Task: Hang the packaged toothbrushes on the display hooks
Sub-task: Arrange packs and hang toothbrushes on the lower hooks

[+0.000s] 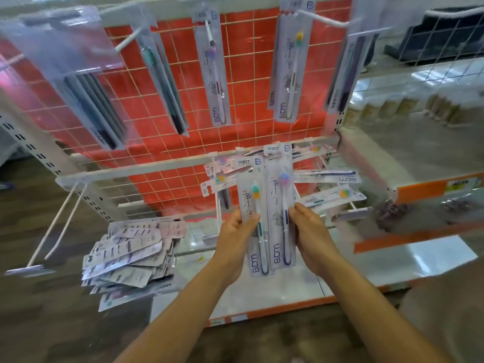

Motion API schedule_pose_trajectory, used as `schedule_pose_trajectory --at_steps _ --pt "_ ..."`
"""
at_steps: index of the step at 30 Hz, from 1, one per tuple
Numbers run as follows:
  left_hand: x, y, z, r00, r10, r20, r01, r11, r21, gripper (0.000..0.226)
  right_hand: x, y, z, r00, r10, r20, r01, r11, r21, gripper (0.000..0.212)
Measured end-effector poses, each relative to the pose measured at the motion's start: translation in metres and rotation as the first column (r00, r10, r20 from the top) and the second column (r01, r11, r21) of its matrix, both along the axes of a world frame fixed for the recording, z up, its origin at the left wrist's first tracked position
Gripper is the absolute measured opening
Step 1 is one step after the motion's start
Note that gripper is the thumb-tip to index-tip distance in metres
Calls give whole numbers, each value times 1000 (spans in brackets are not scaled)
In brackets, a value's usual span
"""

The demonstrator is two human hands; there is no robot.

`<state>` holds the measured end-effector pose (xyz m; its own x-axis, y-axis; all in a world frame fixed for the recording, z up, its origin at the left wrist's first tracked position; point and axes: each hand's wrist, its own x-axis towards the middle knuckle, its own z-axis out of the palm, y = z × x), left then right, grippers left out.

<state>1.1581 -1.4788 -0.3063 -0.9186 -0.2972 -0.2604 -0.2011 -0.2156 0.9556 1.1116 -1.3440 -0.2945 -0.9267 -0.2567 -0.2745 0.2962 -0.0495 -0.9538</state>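
- Fingers of left hand clasp teal toothbrush pack, centre frame.
- Right hand clasps purple toothbrush pack alongside, overlapping.
- Hanging packs line hooks across upper frame.

Glossy clear plastic toothbrush packs, white coated wire grid, shiny shelf

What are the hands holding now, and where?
The left hand grips the white pack with the teal-handled toothbrush at its left edge, mid-length; the right hand grips the white pack with the purple-handled toothbrush at its right edge, mid-length.
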Motion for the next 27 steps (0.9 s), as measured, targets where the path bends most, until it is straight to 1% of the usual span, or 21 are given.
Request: schedule_pose_trajectory --at_steps 2,6,9,13,17,19,22,25,27 --pt "6 -3 -5 1000 -20 9 20 1000 -17 29 7 -4 -3 1000 -13 -7 13 1000 13 30" --pt "11 -10 -14 1000 -1 8 2 998 -70 27 18 -11 -12 999 -21 -45 23 999 32 29" --pt "12 -15 -24 999 31 -29 -33 995 -92 19 18 -16 -21 992 -7 -124 20 994 104 29" --pt "10 -14 -41 986 78 -146 -96 988 -118 14 11 -17 -39 969 15 -247 15 993 118 29" --pt "6 -5 -63 951 113 -287 -189 949 -252 7 6 -15 -62 926 4 -379 15 999 48 25" --pt "3 0 -73 925 142 -354 -255 920 -296 15 4 -15 -74 903 -11 -429 17 1000 9 23" --pt "-5 2 -85 875 168 -453 -353 863 -362 18 -2 -15 -88 870 -29 -493 19 1000 -24 21" --pt "-11 2 -96 816 161 -555 -415 831 -370 22 -10 -15 -101 808 -21 -589 28 1000 2 20" --pt "-13 3 -103 788 148 -598 -437 818 -374 22 -13 -15 -108 770 -18 -638 37 999 16 18"
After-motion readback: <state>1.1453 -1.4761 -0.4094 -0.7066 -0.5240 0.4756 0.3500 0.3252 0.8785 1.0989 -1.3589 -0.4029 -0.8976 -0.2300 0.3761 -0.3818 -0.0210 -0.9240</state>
